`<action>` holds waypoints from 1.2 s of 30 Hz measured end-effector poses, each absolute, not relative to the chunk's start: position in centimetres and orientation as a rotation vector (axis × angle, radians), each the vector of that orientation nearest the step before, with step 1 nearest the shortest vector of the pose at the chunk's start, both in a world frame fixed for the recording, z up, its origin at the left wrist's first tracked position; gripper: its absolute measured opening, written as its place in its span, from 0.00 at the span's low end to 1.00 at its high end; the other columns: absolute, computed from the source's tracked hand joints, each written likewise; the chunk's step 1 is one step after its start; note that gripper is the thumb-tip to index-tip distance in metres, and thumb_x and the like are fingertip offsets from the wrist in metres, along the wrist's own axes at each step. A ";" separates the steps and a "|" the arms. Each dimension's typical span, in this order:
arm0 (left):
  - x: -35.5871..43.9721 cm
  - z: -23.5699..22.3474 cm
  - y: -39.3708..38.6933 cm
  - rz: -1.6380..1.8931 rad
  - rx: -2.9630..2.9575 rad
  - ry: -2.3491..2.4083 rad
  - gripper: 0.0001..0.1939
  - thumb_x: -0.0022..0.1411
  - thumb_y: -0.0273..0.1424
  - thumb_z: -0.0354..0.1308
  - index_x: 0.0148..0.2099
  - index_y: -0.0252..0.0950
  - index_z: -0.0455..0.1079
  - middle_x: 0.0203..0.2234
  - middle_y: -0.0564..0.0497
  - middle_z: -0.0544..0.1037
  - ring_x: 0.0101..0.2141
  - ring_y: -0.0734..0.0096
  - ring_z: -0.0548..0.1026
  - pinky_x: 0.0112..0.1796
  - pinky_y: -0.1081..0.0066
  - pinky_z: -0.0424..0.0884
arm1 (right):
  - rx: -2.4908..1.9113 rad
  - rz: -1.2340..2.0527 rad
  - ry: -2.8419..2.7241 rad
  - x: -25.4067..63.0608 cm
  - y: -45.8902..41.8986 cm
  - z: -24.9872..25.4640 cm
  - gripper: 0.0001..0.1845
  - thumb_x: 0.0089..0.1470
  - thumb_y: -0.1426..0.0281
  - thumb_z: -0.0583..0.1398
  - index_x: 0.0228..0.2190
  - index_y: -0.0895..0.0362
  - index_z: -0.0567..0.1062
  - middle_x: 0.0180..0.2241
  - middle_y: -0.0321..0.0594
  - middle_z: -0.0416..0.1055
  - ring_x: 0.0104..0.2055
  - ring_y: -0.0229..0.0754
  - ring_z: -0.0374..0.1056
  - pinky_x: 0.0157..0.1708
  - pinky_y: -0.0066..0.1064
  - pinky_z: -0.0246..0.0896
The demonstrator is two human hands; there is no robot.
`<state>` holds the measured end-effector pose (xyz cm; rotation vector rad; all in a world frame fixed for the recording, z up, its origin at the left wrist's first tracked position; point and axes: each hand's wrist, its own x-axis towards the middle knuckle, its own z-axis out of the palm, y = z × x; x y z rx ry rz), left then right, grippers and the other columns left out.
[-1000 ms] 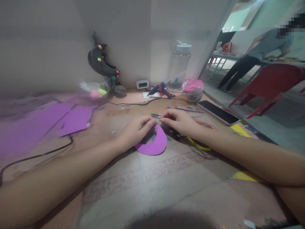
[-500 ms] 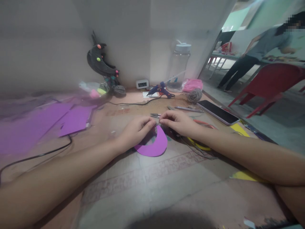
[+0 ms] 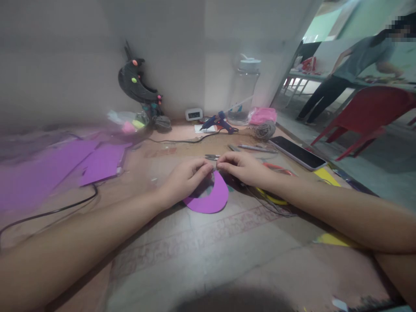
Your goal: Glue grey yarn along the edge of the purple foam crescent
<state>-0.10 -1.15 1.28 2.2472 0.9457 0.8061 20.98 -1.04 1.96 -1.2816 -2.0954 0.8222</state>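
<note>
A purple paper crescent hangs from the pinched fingertips of my left hand, its upper tip at the thumb. My right hand is also closed in a pinch, just right of the crescent's tip; whatever is between those fingers is too small to make out. The two sets of fingertips nearly meet. Small metal snips lie just beyond them. Grey yarn strands and scissors with orange and yellow handles lie partly hidden under my right forearm.
Purple sheets and a black cable lie at left. Along the wall are a dark moon ornament, a small clock, a blue glue gun, a bottle and grey yarn. A phone lies right. Another person stands beyond.
Both hands stay almost still in their pinches, and the crescent has sunk very slightly. In the background, the other person's arm has shifted over their table.
</note>
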 end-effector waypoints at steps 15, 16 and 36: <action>0.0 1.3 -1.1 0.831 2.242 0.952 0.16 0.70 0.35 0.47 0.32 0.35 0.69 0.26 0.54 0.76 0.29 0.72 0.73 0.34 0.73 0.66 | -1.285 0.911 -2.087 20.7 -1.3 2.2 0.14 0.59 0.61 0.56 0.36 0.59 0.74 0.23 0.33 0.67 0.22 0.32 0.61 0.22 0.25 0.54; 0.0 1.2 -1.1 0.835 2.236 0.963 0.16 0.70 0.35 0.47 0.32 0.35 0.69 0.26 0.54 0.76 0.29 0.73 0.72 0.33 0.73 0.66 | -1.269 0.911 -2.085 20.8 -1.3 2.1 0.15 0.60 0.61 0.55 0.37 0.60 0.74 0.24 0.34 0.67 0.22 0.32 0.61 0.22 0.25 0.54; 0.1 1.2 -1.0 0.831 2.176 1.045 0.18 0.69 0.37 0.46 0.31 0.35 0.69 0.24 0.53 0.75 0.26 0.73 0.70 0.29 0.73 0.63 | -0.937 1.335 -1.886 21.4 -0.3 1.2 0.15 0.53 0.68 0.63 0.43 0.57 0.69 0.23 0.28 0.65 0.20 0.30 0.59 0.20 0.23 0.58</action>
